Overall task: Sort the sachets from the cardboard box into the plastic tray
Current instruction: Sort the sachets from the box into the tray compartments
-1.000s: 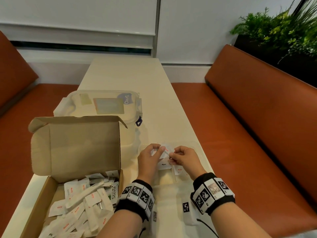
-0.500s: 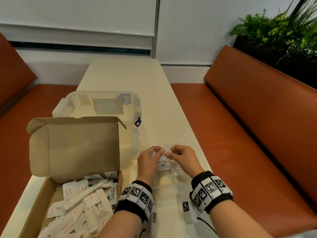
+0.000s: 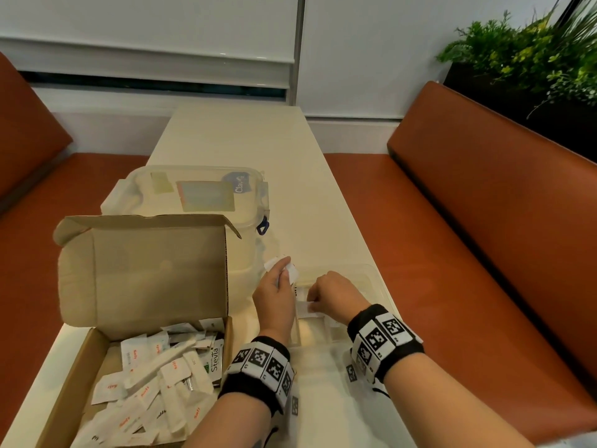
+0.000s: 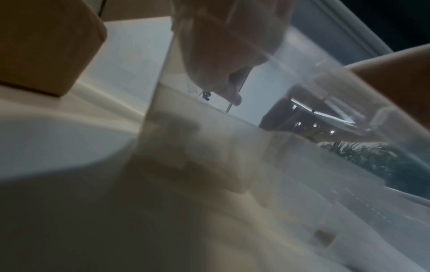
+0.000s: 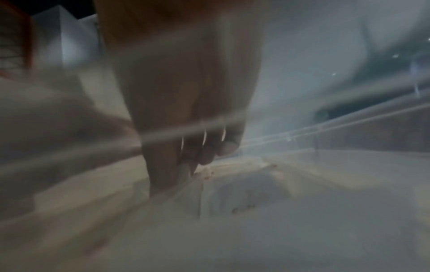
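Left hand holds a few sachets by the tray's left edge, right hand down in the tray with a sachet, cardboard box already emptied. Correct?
Not quite. The cardboard box is not emptied: the head view shows it still piled with sachets. The rest stands: the left hand holds a few sachets by the left edge of the tray, and the right hand is down in the tray with a sachet.
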`<state>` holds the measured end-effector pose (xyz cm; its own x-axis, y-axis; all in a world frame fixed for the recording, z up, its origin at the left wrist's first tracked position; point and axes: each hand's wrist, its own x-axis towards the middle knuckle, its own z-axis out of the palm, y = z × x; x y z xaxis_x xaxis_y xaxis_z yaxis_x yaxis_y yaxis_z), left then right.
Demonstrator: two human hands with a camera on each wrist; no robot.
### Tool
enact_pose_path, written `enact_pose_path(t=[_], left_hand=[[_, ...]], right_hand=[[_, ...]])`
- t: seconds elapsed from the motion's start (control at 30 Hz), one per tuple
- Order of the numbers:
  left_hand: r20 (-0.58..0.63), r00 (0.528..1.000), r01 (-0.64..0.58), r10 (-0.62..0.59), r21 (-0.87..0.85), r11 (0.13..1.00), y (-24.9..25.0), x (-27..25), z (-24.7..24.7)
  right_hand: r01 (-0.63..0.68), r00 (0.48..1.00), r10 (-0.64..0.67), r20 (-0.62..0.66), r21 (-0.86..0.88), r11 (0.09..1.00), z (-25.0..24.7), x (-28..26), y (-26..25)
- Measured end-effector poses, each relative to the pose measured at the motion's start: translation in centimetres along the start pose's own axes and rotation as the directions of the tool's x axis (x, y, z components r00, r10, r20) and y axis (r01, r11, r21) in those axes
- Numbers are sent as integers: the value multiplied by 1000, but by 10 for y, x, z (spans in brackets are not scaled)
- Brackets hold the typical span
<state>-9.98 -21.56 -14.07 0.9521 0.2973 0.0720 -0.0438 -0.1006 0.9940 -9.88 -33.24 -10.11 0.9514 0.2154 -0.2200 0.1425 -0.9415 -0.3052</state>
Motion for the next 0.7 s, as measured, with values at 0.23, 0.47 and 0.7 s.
enact_pose_path(t=[0.23, 0.47, 0.7], left_hand=[[27, 1000, 2, -3, 19, 1000, -4, 0, 0], [65, 998, 4, -6, 34, 999, -2, 2, 0], [69, 998, -2, -2, 47, 999, -3, 3, -1]], right_hand=[[107, 994, -104, 26, -168, 980, 0, 5, -3], [71, 995, -76, -65, -67, 995, 8, -2, 2], [59, 996, -62, -69, -45, 997, 11, -2, 5]])
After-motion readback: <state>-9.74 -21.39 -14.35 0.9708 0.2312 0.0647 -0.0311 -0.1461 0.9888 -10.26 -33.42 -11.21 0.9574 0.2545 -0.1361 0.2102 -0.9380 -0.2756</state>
